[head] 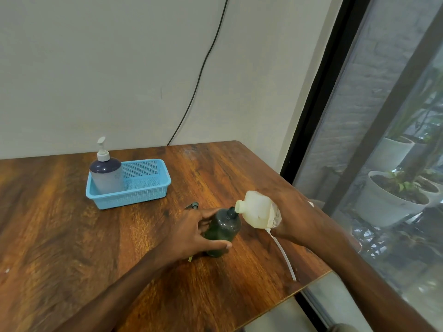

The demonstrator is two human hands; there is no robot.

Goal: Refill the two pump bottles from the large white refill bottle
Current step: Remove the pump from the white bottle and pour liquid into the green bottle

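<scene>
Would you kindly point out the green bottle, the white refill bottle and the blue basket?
green bottle [224, 227], head view, on its dark shoulder.
white refill bottle [256, 209], head view, on its bare side wall.
blue basket [134, 197], head view, on its front wall.

The support surface is a wooden table [72, 224] with a dark brown, strongly grained top. Its rear edge meets the wall and its right edge runs beside the window. A light blue perforated basket [134, 197] sits on the rear left part of the top. A dark green bottle [223, 230] stands upright nearer the right side. A dark pump head [192, 206] lies flat between basket and bottle. A thin white tube [283, 256] lies near the front right edge. A small white speck [6, 270] lies at far left
</scene>
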